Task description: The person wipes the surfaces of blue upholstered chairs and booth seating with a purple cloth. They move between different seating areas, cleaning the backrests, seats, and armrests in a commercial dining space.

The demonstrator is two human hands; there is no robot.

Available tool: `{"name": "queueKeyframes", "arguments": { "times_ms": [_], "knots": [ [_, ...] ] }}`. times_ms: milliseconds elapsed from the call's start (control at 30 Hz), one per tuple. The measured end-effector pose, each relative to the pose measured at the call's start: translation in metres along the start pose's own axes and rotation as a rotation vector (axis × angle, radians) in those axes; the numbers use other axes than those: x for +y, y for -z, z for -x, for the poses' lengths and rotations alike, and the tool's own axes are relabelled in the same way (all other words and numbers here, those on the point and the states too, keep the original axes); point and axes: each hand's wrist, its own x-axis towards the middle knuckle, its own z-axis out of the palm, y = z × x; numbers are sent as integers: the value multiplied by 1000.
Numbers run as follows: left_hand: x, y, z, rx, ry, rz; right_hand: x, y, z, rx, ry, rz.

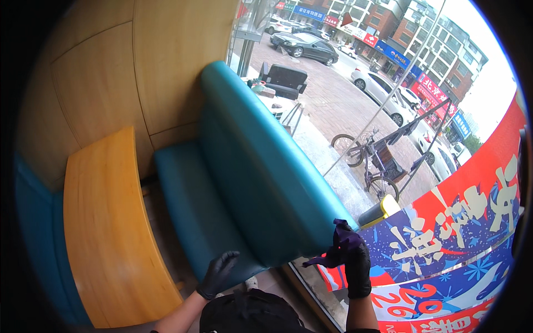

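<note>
My right hand (357, 266), in a black glove, grips a crumpled dark purple cloth (346, 241). It is at the near end of a teal upholstered bench's backrest (266, 166), close to the window. Whether the cloth touches the backrest I cannot tell. My left hand (218, 270), gloved in black too, appears over the near end of the bench seat (195, 208). Its fingers are extended and it holds nothing.
A wooden table (108, 237) stands left of the bench, with another teal seat (35, 233) beyond it. Wood panelling (175, 62) closes the far end. Printed banners (437, 249) cover the window's lower right. Outside are a bicycle (368, 162), a black chair (285, 79) and parked cars.
</note>
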Motion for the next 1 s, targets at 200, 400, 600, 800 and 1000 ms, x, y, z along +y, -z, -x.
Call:
{"name": "queueKeyframes", "arguments": {
  "times_ms": [200,400,600,800,1000],
  "knots": [
    [111,-38,-34,-237,-516,-168,3,-78,-23,113,174,549],
    [135,-48,-32,-478,-168,286,40,-143,-32,-237,172,-502],
    [141,-29,-4,-276,-78,97,65,-159,-44,-359,-332,-1018],
    [140,-13,16,-28,-163,-230,119,-161,-38,-332,-344,-937],
    [129,7,20,169,-246,-153,146,-162,-10,-376,-1024,-1206]
  ]
}}
